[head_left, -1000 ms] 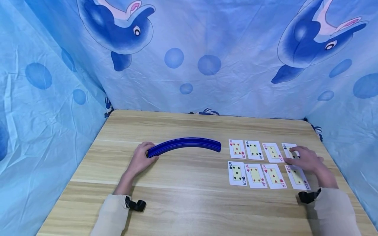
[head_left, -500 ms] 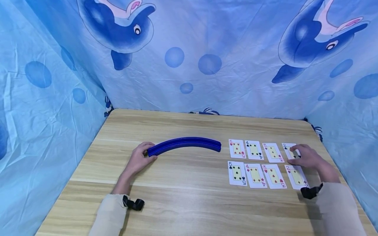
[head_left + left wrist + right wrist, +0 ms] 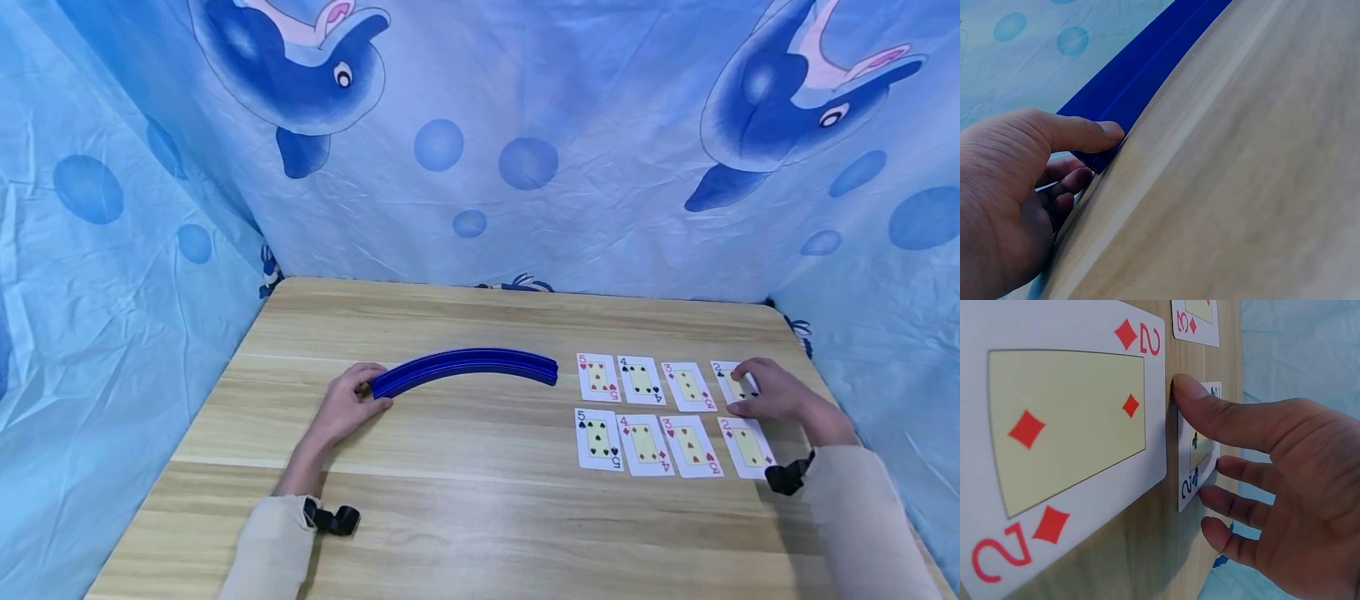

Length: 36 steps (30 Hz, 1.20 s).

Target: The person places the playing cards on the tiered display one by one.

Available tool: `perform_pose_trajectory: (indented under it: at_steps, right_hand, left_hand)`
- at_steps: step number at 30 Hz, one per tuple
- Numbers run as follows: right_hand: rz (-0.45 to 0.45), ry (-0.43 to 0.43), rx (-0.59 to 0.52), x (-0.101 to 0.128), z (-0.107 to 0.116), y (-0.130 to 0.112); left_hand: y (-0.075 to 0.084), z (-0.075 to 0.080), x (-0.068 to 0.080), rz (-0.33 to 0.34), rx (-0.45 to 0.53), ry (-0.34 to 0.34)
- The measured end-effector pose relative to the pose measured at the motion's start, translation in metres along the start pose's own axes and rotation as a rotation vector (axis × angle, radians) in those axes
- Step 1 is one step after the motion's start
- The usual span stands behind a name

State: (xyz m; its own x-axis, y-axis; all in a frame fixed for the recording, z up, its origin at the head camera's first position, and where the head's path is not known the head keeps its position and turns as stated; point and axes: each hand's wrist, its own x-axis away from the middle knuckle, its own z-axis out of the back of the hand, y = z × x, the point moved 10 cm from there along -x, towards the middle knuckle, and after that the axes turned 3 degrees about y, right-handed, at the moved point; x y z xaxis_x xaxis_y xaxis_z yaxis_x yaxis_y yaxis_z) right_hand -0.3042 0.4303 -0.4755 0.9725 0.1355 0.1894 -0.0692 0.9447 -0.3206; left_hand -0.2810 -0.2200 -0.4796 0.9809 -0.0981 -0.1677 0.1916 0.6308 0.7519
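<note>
My left hand pinches the left end of a curved blue card holder. In the left wrist view its thumb lies along the near side of the holder, the other fingers beneath and behind. At the right, my right hand is over the two of clubs, which lies flat. The right wrist view shows the thumb over one edge of that card and the other fingers loosely bent at its far side; the index finger is hidden. Whether they grip the card is unclear.
Two rows of playing cards lie face up, including the five of hearts, three of diamonds, five of spades and two of diamonds. Behind the wooden table hangs a blue dolphin-print curtain.
My right hand has shifted slightly, its thumb drawing back from the three of diamonds to the two of clubs' lower edge. The left thumb has slid back a little along the holder.
</note>
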Motion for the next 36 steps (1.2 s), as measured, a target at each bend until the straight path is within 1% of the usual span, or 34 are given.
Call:
perform_pose_trajectory:
  at_steps: [6, 13, 21, 24, 26, 31, 33, 36]
  right_hand:
    - [-0.031, -0.022, 0.039, -0.005, 0.004, -0.004]
    - [-0.046, -0.038, 0.041, -0.006, 0.007, -0.007]
    - [-0.047, -0.023, 0.023, -0.01, 0.007, 0.0]
    - [-0.067, -0.015, 0.02, -0.009, 0.006, 0.004]
    - [-0.095, -0.009, 0.017, -0.006, 0.006, 0.008]
    - [-0.163, 0.045, 0.016, 0.001, 0.009, 0.014]
    - [-0.166, 0.077, 0.021, 0.004, 0.01, 0.013]
    - [-0.145, 0.133, 0.045, 0.007, 0.012, 0.011]
  left_hand:
    - [0.001, 0.002, 0.002, -0.006, -0.001, 0.011]
    - [-0.001, 0.001, 0.0, 0.002, 0.016, 0.015]
    - [-0.001, 0.002, 0.003, 0.008, 0.018, 0.034]
    - [-0.001, 0.003, 0.004, 0.016, 0.017, 0.038]
    - [-0.001, 0.003, 0.005, 0.02, 0.019, 0.042]
    - [-0.002, 0.003, 0.005, 0.016, 0.028, 0.055]
    - [-0.003, 0.003, 0.005, 0.015, 0.029, 0.056]
    - [-0.004, 0.002, 0.004, 0.016, 0.029, 0.049]
